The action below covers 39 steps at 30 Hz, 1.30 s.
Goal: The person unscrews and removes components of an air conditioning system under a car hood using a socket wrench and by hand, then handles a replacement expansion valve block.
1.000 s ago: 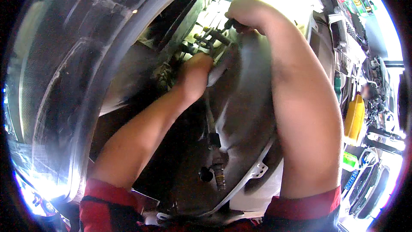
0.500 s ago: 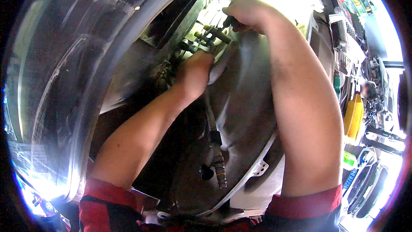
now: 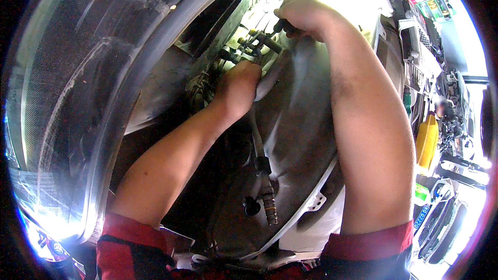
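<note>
My left hand (image 3: pixel 239 84) is closed in the lit wheel well, just below a cluster of metal pins and fittings (image 3: pixel 250 41); what its fingers grip is hidden. A grey piece (image 3: pixel 271 75) lies along its right side. My right hand (image 3: pixel 305 16) is higher up, closed on a dark handle (image 3: pixel 281 26) beside those fittings. Below my left hand a hose (image 3: pixel 256 135) hangs down in front of the dark liner (image 3: pixel 293 124), ending in a banded connector (image 3: pixel 268 202), with a small black part beside that.
A large dark curved body panel (image 3: pixel 78 103) arches along the left. At the right, beyond my arm, are a yellow jug (image 3: pixel 426 140), green containers (image 3: pixel 436 8), a grille with a blue plate (image 3: pixel 436 218) and assorted car parts. A blurred figure shows behind the jug.
My left hand has shifted slightly to the right. The hanging hose's end has swung a little right and up. My right hand stays about where it was, still closed on the dark handle.
</note>
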Each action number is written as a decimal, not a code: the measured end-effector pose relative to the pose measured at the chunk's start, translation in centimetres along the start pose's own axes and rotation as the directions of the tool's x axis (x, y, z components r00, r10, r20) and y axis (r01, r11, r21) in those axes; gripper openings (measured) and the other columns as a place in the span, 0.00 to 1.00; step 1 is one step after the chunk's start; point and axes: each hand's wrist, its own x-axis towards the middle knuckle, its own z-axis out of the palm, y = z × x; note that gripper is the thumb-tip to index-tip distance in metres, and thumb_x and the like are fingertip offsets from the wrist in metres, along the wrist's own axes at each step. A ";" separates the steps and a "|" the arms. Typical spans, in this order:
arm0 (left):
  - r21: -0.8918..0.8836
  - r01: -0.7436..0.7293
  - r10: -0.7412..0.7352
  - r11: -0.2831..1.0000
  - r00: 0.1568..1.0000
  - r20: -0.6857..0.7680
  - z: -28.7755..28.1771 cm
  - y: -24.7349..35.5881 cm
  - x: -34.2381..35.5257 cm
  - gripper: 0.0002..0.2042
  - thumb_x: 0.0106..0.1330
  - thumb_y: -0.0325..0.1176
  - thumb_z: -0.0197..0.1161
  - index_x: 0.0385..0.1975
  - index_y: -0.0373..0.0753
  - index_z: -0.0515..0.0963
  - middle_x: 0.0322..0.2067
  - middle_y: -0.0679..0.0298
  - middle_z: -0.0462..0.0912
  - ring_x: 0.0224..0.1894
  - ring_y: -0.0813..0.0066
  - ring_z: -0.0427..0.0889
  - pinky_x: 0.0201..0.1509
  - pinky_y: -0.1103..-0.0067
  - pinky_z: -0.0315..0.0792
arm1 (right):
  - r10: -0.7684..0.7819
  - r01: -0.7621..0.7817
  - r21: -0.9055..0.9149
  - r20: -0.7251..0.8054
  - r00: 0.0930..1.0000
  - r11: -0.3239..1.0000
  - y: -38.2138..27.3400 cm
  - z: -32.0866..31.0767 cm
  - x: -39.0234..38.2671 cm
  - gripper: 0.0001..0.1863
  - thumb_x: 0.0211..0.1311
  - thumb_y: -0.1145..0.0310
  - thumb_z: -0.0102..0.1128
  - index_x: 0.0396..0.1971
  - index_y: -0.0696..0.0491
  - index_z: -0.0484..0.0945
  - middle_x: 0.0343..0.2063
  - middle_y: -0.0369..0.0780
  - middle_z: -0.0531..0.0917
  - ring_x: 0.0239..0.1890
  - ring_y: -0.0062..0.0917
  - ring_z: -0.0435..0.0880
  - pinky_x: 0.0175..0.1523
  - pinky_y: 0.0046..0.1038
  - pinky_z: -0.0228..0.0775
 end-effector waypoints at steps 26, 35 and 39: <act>0.035 -0.016 0.016 0.999 1.000 0.000 -0.8 0.6 -0.2 0.10 0.65 0.31 0.48 0.28 0.34 0.75 0.34 0.44 0.77 0.39 0.43 0.79 0.42 0.59 0.71 | -0.049 0.053 -0.133 0.039 0.998 0.990 -0.7 -0.2 -0.4 0.14 0.70 0.64 0.52 0.32 0.58 0.79 0.19 0.37 0.78 0.17 0.22 0.72 0.24 0.29 0.65; 0.016 -0.013 0.013 1.000 1.000 0.000 -0.9 0.9 -0.2 0.09 0.65 0.30 0.49 0.28 0.35 0.75 0.34 0.45 0.78 0.39 0.43 0.79 0.41 0.58 0.71 | -0.077 0.077 -0.083 -0.002 0.997 0.994 0.5 0.3 0.6 0.14 0.71 0.63 0.53 0.33 0.59 0.79 0.22 0.38 0.79 0.20 0.22 0.75 0.26 0.27 0.68; 0.027 -0.003 0.003 1.000 1.000 0.000 -0.8 0.7 -0.2 0.08 0.65 0.30 0.49 0.29 0.35 0.75 0.36 0.45 0.78 0.39 0.43 0.79 0.41 0.58 0.71 | -0.051 0.052 -0.164 0.010 0.999 0.985 -0.2 0.0 0.1 0.15 0.71 0.62 0.53 0.33 0.59 0.79 0.21 0.38 0.79 0.19 0.23 0.75 0.26 0.29 0.67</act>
